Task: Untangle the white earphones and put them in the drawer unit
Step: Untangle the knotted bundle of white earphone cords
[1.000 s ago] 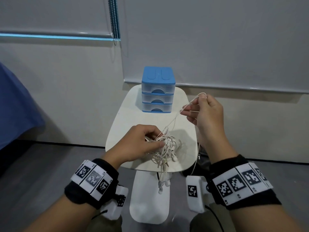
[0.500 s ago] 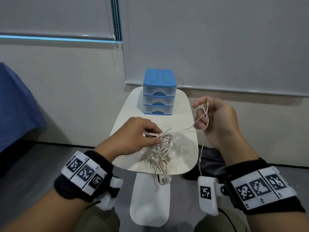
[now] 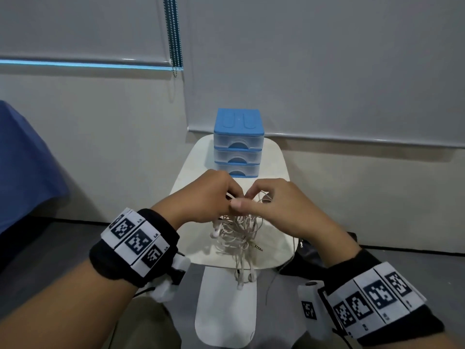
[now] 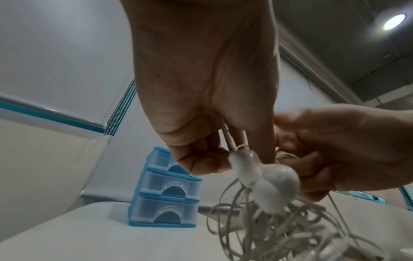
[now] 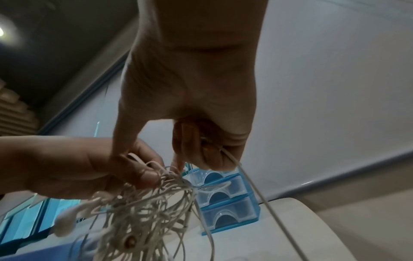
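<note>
Left hand (image 3: 203, 197) fingertips: hidden behind its own knuckles in the head view.
Grip on the white earphones (image 3: 239, 230): exactly which strands each hand pinches — too tangled to tell.
Right hand (image 4: 339, 150): blurred in the left wrist view.
Earphone cords: lower loops cut off by the bottom edge in both wrist views.
Drawer unit (image 4: 165, 194): top drawer partly covered by the left hand; contents too hazy to tell.
Table (image 3: 271, 255): near edge partly hidden by the wrists.

No legible words or brands. Wristbands (image 3: 137, 241) carry black-white square marker codes; tiny characters beside them too small to read.
</note>
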`<state>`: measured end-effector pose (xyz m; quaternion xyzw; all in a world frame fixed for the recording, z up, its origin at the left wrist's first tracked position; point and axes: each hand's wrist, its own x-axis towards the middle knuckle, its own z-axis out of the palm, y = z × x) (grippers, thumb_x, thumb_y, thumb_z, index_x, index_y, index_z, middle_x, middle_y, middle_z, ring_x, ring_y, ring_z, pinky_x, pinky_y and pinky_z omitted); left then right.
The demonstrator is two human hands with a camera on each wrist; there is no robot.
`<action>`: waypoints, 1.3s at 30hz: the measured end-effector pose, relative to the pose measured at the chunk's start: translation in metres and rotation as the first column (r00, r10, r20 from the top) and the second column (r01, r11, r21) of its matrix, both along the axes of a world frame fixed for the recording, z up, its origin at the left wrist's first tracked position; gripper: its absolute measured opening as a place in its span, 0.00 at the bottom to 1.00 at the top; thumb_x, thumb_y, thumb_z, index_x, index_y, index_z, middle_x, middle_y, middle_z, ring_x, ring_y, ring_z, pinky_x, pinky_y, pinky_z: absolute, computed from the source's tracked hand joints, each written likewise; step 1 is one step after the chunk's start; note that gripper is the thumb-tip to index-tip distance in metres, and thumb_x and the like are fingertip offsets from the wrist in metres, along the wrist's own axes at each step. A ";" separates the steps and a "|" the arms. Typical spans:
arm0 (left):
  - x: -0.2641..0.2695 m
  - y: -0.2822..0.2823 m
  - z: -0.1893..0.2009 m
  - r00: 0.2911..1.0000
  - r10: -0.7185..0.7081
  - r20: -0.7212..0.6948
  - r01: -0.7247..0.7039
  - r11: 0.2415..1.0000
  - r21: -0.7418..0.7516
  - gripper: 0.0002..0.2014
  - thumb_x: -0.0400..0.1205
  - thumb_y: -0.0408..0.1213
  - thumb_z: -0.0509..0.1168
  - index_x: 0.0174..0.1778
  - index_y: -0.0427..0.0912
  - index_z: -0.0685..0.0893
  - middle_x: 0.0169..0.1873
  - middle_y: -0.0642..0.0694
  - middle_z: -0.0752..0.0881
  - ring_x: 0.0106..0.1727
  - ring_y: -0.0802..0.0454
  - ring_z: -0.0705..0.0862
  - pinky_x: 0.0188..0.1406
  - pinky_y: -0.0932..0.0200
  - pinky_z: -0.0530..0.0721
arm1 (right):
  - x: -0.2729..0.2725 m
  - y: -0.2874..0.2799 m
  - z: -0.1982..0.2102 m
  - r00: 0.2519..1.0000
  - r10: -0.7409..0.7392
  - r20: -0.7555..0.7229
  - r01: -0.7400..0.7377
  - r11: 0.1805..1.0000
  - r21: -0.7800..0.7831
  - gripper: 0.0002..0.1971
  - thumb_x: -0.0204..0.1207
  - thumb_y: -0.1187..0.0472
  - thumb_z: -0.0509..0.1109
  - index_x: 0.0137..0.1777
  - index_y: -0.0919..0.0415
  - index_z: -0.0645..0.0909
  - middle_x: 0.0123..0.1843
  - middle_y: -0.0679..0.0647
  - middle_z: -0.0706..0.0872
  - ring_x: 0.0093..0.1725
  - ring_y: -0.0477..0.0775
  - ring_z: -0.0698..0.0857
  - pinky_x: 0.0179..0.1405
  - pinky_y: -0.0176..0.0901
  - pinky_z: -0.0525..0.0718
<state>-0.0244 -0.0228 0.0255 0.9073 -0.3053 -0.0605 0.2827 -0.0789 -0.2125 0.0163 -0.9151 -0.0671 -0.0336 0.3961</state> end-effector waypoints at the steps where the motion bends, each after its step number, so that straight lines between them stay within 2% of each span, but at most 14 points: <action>1: 0.000 0.000 0.001 1.000 0.008 -0.010 -0.008 1.000 0.006 0.05 0.77 0.36 0.79 0.41 0.52 0.95 0.34 0.52 0.92 0.39 0.53 0.91 0.44 0.48 0.91 | 0.001 0.001 -0.002 1.000 0.001 0.016 0.000 0.999 -0.052 0.20 0.67 0.31 0.79 0.41 0.47 0.87 0.35 0.39 0.85 0.35 0.38 0.81 0.35 0.39 0.77; 5: 0.004 0.005 0.003 0.987 0.031 -0.156 -0.051 0.991 -0.124 0.10 0.72 0.44 0.85 0.48 0.55 0.94 0.34 0.49 0.90 0.33 0.57 0.85 0.42 0.55 0.84 | 0.006 0.001 0.001 0.993 0.012 0.115 0.004 0.991 -0.135 0.10 0.77 0.48 0.78 0.37 0.51 0.87 0.30 0.44 0.77 0.32 0.42 0.75 0.33 0.42 0.69; 9: 0.005 0.011 0.004 0.950 -0.060 -0.306 -0.030 0.959 -0.283 0.21 0.73 0.34 0.84 0.61 0.50 0.90 0.34 0.49 0.82 0.39 0.52 0.81 0.47 0.56 0.81 | 0.012 0.001 0.006 0.982 -0.036 0.183 0.061 0.989 -0.134 0.10 0.80 0.54 0.73 0.36 0.51 0.83 0.29 0.45 0.76 0.31 0.46 0.75 0.34 0.45 0.74; 13: 0.005 0.015 0.001 0.914 -0.179 -0.363 0.057 0.945 -0.322 0.21 0.78 0.27 0.79 0.66 0.45 0.87 0.44 0.31 0.87 0.45 0.49 0.86 0.55 0.52 0.85 | 0.018 0.006 0.010 0.942 -0.073 0.327 0.126 0.982 -0.143 0.07 0.82 0.53 0.70 0.42 0.51 0.82 0.43 0.44 0.79 0.42 0.48 0.79 0.42 0.48 0.79; 15: 0.005 0.018 -0.003 0.907 -0.203 -0.369 0.088 0.948 -0.305 0.18 0.79 0.29 0.79 0.64 0.45 0.87 0.51 0.29 0.87 0.49 0.49 0.86 0.57 0.52 0.84 | 0.018 0.008 0.013 0.913 -0.093 0.397 0.152 0.981 -0.121 0.06 0.84 0.53 0.68 0.45 0.49 0.81 0.48 0.43 0.74 0.44 0.44 0.78 0.40 0.38 0.74; 17: 0.005 0.019 -0.007 0.913 -0.202 -0.354 0.093 0.949 -0.301 0.14 0.79 0.32 0.79 0.59 0.45 0.89 0.48 0.36 0.88 0.48 0.53 0.84 0.53 0.58 0.83 | 0.018 0.008 0.016 0.885 -0.109 0.452 0.162 0.983 -0.081 0.06 0.85 0.53 0.68 0.45 0.49 0.80 0.49 0.42 0.74 0.44 0.41 0.77 0.38 0.33 0.71; 19: 0.003 0.017 -0.010 0.929 -0.181 -0.324 0.078 0.949 -0.306 0.08 0.80 0.34 0.79 0.53 0.44 0.91 0.41 0.47 0.89 0.43 0.57 0.84 0.49 0.61 0.83 | 0.019 0.009 0.019 0.863 -0.092 0.496 0.135 0.990 -0.051 0.07 0.85 0.54 0.68 0.45 0.51 0.79 0.51 0.42 0.77 0.45 0.43 0.78 0.40 0.36 0.74; 23: 0.007 0.018 -0.017 0.966 -0.133 -0.222 0.060 0.950 -0.307 0.06 0.81 0.40 0.78 0.46 0.42 0.90 0.39 0.47 0.88 0.42 0.55 0.84 0.50 0.53 0.80 | 0.019 0.004 0.021 0.832 -0.150 0.534 0.119 0.989 0.093 0.08 0.83 0.60 0.69 0.41 0.56 0.78 0.38 0.46 0.81 0.35 0.44 0.76 0.35 0.42 0.70; 26: 0.007 0.022 -0.019 0.961 -0.135 -0.239 0.035 0.924 -0.381 0.05 0.82 0.36 0.77 0.48 0.41 0.88 0.47 0.42 0.91 0.48 0.54 0.87 0.54 0.55 0.83 | 0.019 -0.001 0.013 0.794 -0.347 0.498 0.243 0.934 0.263 0.10 0.79 0.63 0.67 0.36 0.58 0.75 0.34 0.49 0.78 0.33 0.47 0.73 0.32 0.43 0.70; 29: 0.005 0.023 -0.022 0.971 -0.111 -0.212 0.021 0.923 -0.384 0.04 0.84 0.37 0.74 0.48 0.41 0.88 0.43 0.56 0.91 0.44 0.61 0.86 0.49 0.64 0.82 | 0.020 -0.005 0.000 0.796 -0.460 0.395 0.388 0.887 0.251 0.10 0.78 0.61 0.65 0.35 0.57 0.74 0.42 0.47 0.78 0.41 0.45 0.77 0.35 0.39 0.70; 31: 0.004 0.021 -0.027 0.983 -0.083 -0.166 0.020 0.937 -0.349 0.08 0.85 0.44 0.73 0.44 0.45 0.89 0.37 0.58 0.87 0.39 0.61 0.80 0.44 0.62 0.78 | 0.021 -0.006 -0.008 0.802 -0.487 0.347 0.426 0.872 0.240 0.09 0.78 0.60 0.66 0.35 0.57 0.77 0.47 0.45 0.78 0.43 0.42 0.79 0.37 0.40 0.74; 35: 0.001 0.013 -0.037 0.986 -0.057 -0.158 0.002 0.944 -0.330 0.11 0.84 0.51 0.73 0.41 0.51 0.91 0.37 0.46 0.89 0.37 0.53 0.80 0.43 0.54 0.77 | 0.022 -0.007 -0.015 0.876 -0.387 0.287 0.312 0.909 0.276 0.10 0.71 0.55 0.67 0.31 0.59 0.81 0.38 0.50 0.86 0.39 0.53 0.84 0.39 0.48 0.80; 37: -0.003 0.009 -0.037 0.988 -0.060 -0.141 0.013 0.950 -0.312 0.10 0.84 0.51 0.73 0.40 0.53 0.91 0.34 0.49 0.88 0.35 0.52 0.79 0.39 0.54 0.78 | 0.023 -0.008 -0.013 0.931 -0.310 0.192 0.254 0.929 0.269 0.10 0.70 0.55 0.68 0.30 0.58 0.83 0.32 0.52 0.88 0.35 0.59 0.85 0.36 0.52 0.83; 39: -0.003 0.007 -0.036 0.993 -0.055 -0.108 0.022 0.957 -0.288 0.09 0.85 0.49 0.73 0.40 0.53 0.91 0.33 0.51 0.89 0.34 0.48 0.82 0.40 0.49 0.83 | 0.024 -0.011 -0.011 0.977 -0.205 0.057 0.187 0.955 0.231 0.09 0.75 0.58 0.72 0.35 0.58 0.86 0.31 0.51 0.90 0.30 0.55 0.83 0.34 0.50 0.82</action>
